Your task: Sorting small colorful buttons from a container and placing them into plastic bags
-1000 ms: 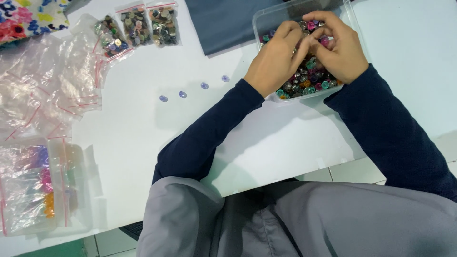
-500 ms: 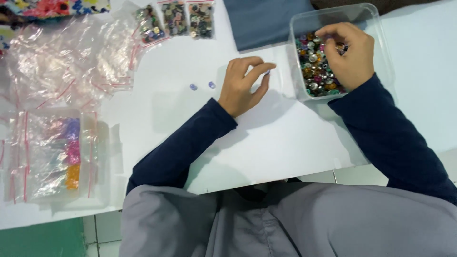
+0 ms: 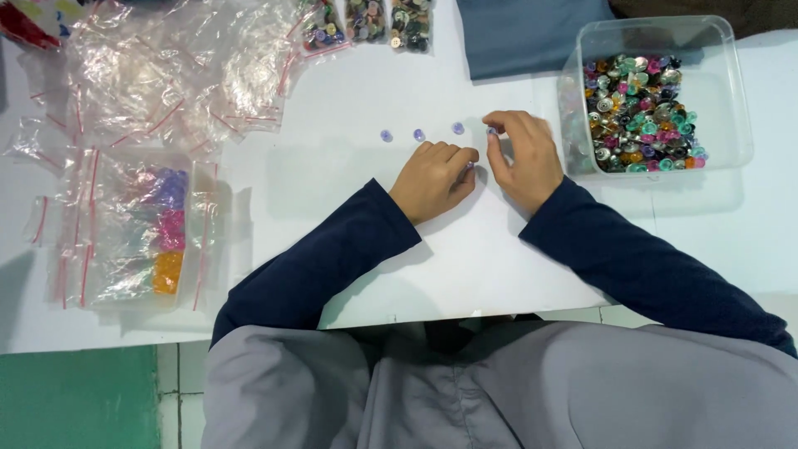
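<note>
Resting on the white table (image 3: 349,199), my left hand (image 3: 434,179) lies with its fingers curled in loosely, and a small lilac button (image 3: 470,165) shows at its fingertips; I cannot tell whether I grip it or only touch it. My right hand (image 3: 524,158) sits just beside it, fingers bent narrow, with thumb and forefinger pinched on another small lilac button (image 3: 492,130) at table level.

Three more lilac buttons (image 3: 418,134) lie in a short row on the table just left of that pinched one, spaced a little apart from each other and just above my left hand.

To the right of my right hand stands a clear plastic tub (image 3: 731,91) with a heap of mixed buttons (image 3: 642,112) in many colours. A folded blue-grey cloth (image 3: 532,33) lies at the far edge, between the tub and three small bags of buttons (image 3: 370,21).

On the left side, empty clear zip bags (image 3: 166,75) with red seal strips are spread in a loose pile. Nearer me sits a clear box (image 3: 204,233) covered by more bags, with purple, pink and orange contents showing through. Both my sleeves are dark blue, and my lap in grey fabric fills the lower part of the head view.
</note>
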